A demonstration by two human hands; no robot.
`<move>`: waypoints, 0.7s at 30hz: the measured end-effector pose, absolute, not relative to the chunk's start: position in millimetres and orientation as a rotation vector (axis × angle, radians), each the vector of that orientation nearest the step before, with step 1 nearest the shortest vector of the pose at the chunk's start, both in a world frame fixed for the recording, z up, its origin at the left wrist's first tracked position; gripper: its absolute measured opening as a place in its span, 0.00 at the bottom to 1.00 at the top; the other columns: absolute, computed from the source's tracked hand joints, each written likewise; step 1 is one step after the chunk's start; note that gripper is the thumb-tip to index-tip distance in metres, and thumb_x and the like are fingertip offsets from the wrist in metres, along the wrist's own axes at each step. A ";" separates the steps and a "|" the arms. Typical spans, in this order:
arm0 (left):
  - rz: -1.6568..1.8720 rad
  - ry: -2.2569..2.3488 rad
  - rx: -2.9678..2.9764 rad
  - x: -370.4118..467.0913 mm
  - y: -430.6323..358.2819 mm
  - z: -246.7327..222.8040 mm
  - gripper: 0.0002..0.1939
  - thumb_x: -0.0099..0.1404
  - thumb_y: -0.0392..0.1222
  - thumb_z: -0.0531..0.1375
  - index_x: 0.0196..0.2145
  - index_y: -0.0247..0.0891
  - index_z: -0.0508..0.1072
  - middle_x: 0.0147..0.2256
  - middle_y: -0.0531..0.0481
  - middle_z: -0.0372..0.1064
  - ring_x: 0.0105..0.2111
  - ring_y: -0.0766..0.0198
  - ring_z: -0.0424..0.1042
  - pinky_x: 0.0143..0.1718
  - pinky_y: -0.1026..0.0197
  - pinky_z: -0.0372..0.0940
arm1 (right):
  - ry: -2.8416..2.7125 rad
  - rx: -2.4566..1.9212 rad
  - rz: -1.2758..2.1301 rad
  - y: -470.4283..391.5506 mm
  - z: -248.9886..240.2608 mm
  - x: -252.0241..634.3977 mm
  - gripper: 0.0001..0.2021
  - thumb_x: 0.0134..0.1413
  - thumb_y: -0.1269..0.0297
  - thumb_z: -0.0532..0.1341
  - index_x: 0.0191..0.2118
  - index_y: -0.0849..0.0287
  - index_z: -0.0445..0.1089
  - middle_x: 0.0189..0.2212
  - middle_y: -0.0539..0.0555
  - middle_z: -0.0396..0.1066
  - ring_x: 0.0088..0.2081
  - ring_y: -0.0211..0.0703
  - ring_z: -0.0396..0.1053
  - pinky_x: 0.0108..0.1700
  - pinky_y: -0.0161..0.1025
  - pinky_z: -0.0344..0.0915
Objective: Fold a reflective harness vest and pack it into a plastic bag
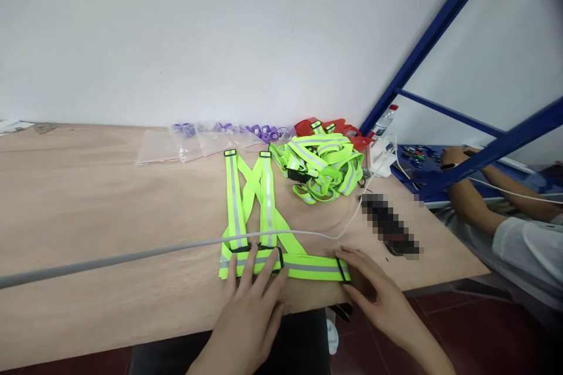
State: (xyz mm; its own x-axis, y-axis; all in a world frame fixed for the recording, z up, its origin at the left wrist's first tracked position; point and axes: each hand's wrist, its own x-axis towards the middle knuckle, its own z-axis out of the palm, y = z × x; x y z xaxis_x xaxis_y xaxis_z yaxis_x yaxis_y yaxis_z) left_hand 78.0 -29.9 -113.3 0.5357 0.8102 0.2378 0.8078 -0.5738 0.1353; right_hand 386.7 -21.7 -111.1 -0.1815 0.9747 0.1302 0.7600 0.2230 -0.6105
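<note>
Harness [267,205]: lime-yellow with grey stripes, flat at the centre of the frame, shoulder straps pointing up toward the wall.
Waist band [308,268]: lower centre, near the front edge of the table [109,205]; smoothing it from left to right should leave fewer creases.
Left hand [250,310]: fingers spread on the band's left part, clasping nothing visible; light, even pressure would likely anchor it best.
Right hand [382,293]: thumb and forefinger around the black slider [342,270] at the band's right end; whether they pinch, I cannot tell. Gentle outward tension would probably straighten it.
Cable [189,245]: crosses over the straps mid-frame; better lifted clear, as it could snag.
</note>
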 end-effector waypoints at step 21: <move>0.440 1.461 2.751 79.3 -29.5 -113.5 0.34 0.68 0.33 0.54 0.69 0.50 0.58 0.71 0.51 0.50 0.70 0.37 0.44 0.66 0.27 0.41 | -1.754 -1.506 0.769 -15.7 -99.2 381.2 0.17 0.57 0.58 0.66 0.51 0.52 0.77 0.50 0.59 0.74 0.54 0.52 0.73 0.56 0.46 0.71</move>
State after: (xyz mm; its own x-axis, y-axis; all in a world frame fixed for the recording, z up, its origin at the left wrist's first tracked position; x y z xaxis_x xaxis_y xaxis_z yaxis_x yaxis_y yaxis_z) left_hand 79.3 -29.5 -113.5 0.5293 0.8117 0.2469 0.8130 -0.5685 0.1261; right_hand 381.2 -15.7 -99.2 -0.0887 0.9884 0.1230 0.5790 0.1517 -0.8011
